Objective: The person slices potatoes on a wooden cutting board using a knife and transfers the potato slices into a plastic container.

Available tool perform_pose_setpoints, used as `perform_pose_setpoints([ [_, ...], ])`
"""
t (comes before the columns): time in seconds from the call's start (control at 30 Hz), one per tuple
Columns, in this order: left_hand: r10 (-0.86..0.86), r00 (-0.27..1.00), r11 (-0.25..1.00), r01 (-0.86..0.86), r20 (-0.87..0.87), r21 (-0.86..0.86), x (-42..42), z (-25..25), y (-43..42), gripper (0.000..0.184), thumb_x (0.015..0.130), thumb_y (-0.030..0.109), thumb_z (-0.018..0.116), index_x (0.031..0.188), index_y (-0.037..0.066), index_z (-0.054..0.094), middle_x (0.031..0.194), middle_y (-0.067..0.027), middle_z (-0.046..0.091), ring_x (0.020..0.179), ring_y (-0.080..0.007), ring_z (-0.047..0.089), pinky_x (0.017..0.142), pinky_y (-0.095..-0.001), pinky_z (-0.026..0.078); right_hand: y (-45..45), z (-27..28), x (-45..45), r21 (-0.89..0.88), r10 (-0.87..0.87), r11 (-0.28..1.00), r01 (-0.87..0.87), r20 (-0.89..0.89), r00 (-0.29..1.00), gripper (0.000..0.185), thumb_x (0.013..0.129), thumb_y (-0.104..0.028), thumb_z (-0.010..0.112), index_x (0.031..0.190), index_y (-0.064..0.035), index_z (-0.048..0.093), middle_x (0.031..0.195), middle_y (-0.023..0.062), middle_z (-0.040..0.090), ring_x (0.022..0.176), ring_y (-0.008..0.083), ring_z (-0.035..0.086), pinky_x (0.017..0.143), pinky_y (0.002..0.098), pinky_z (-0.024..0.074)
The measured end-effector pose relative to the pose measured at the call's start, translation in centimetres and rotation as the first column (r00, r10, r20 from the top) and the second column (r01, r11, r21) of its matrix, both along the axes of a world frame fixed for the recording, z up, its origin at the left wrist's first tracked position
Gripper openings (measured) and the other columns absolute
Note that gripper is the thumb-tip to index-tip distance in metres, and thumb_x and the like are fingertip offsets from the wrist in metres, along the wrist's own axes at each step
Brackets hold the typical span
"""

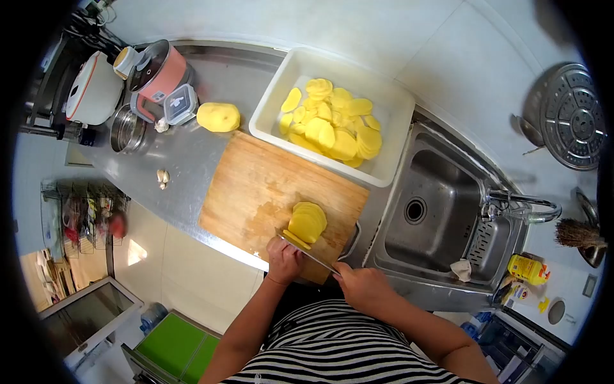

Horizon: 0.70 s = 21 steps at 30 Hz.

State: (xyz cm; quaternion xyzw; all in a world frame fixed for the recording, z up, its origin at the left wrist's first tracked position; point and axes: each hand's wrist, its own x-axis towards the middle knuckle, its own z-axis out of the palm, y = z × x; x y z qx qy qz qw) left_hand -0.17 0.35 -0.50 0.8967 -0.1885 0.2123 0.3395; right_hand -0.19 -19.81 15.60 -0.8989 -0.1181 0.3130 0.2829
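My right hand (364, 285) is wrapped round the handle of a kitchen knife (313, 256), whose blade points up and left across the cutting board's front part. Close against the blade, my left hand (285, 259) is curled over a piece of potato, mostly hidden under the fingers. A thin potato slice (295, 240) lies along the blade's far side. Beyond it, overlapping yellow potato slices (308, 221) rest in a fanned stack on the wooden cutting board (256, 179). Wet patches mark the board.
Behind the board stands a white tub (268, 118) with many potato slices. A whole peeled potato (219, 117) and garlic cloves (163, 178) lie to the left, near a pink pot (163, 70) and a steel bowl (128, 130). To the right is a sink (441, 185).
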Motion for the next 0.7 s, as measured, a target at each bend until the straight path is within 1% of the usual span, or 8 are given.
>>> perform_pose_setpoints([
  [0.1,0.000,1.000,1.000,0.000,0.000,0.004,0.1,0.3,-0.1,0.023,0.078,0.010,0.063,0.097,0.008,0.050,0.098,-0.0121,0.048,0.086,-0.0317,0.052,0.076,-0.0440,0.042,-0.1,0.1,0.2,0.005,0.007,1.000,-0.007,0.013,1.000,0.024,0.091,-0.021,0.051,0.103,-0.0006,0.054,0.059,0.0172,0.059,0.054,0.0364,0.059,0.050,0.0453,0.0474],
  [0.27,0.021,0.999,1.000,-0.021,0.026,0.009,0.4,0.6,-0.2,0.021,0.078,0.009,0.063,0.095,0.008,0.050,0.098,-0.0118,0.049,0.084,-0.0315,0.052,0.073,-0.0443,0.042,0.5,0.0,1.3,-0.010,-0.005,1.000,0.004,-0.075,0.997,0.021,0.092,-0.023,0.047,0.092,-0.0025,0.053,0.062,0.0202,0.059,0.060,0.0398,0.060,0.056,0.0503,0.0471],
  [0.37,-0.015,1.000,0.999,0.016,0.020,-0.036,0.6,0.3,0.0,0.020,0.078,0.008,0.063,0.094,0.008,0.051,0.097,-0.0117,0.049,0.082,-0.0309,0.053,0.071,-0.0436,0.043,1.2,-0.7,2.0,-0.003,-0.002,1.000,0.001,-0.115,0.993,0.022,0.092,-0.024,0.046,0.092,-0.0027,0.052,0.065,0.0218,0.060,0.063,0.0413,0.060,0.058,0.0517,0.0467],
  [0.47,-0.052,0.999,0.995,0.052,0.010,-0.082,0.6,0.5,0.0,0.020,0.076,0.007,0.063,0.091,0.008,0.051,0.095,-0.0118,0.050,0.081,-0.0303,0.053,0.070,-0.0425,0.043,2.8,-1.6,2.8,-0.015,-0.014,1.000,0.012,-0.094,0.995,0.015,0.088,-0.016,0.047,0.090,-0.0016,0.052,0.070,0.0220,0.062,0.066,0.0402,0.062,0.059,0.0507,0.0489],
  [0.57,-0.045,0.999,0.997,0.046,0.007,-0.064,0.5,0.8,0.2,0.023,0.072,0.004,0.063,0.090,0.008,0.050,0.091,-0.0116,0.049,0.078,-0.0302,0.053,0.067,-0.0417,0.043,2.8,-4.8,2.3,-0.013,-0.038,0.999,0.037,-0.052,0.998,0.017,0.089,-0.018,0.047,0.090,-0.0019,0.053,0.070,0.0219,0.062,0.066,0.0400,0.063,0.060,0.0506,0.0491],
  [0.63,-0.098,0.994,0.993,0.095,-0.045,-0.073,1.3,1.4,0.1,0.024,0.068,0.002,0.063,0.086,0.009,0.049,0.083,-0.0100,0.047,0.071,-0.0290,0.052,0.062,-0.0406,0.042,1.8,-5.0,1.8,-0.028,-0.008,1.000,0.007,-0.033,0.999,0.019,0.089,-0.020,0.047,0.089,-0.0019,0.053,0.070,0.0212,0.062,0.065,0.0396,0.063,0.059,0.0499,0.0494],
  [0.67,0.038,0.996,0.999,-0.035,0.080,-0.036,1.3,2.0,-0.7,0.024,0.066,0.000,0.062,0.083,0.010,0.047,0.075,-0.0084,0.045,0.065,-0.0279,0.050,0.057,-0.0396,0.040,1.3,-4.9,0.8,-0.044,0.016,0.999,-0.018,-0.048,0.999,0.020,0.090,-0.021,0.046,0.089,-0.0020,0.054,0.070,0.0206,0.063,0.065,0.0393,0.063,0.059,0.0493,0.0496],
  [0.7,0.035,0.998,0.999,-0.033,0.060,-0.039,1.0,2.4,-0.7,0.024,0.066,0.000,0.062,0.083,0.010,0.047,0.075,-0.0084,0.045,0.065,-0.0279,0.050,0.057,-0.0396,0.040,1.1,-4.5,0.1,-0.048,0.013,0.999,-0.016,-0.068,0.998,0.020,0.090,-0.021,0.046,0.089,-0.0020,0.054,0.070,0.0206,0.063,0.065,0.0393,0.063,0.059,0.0493,0.0496],
])
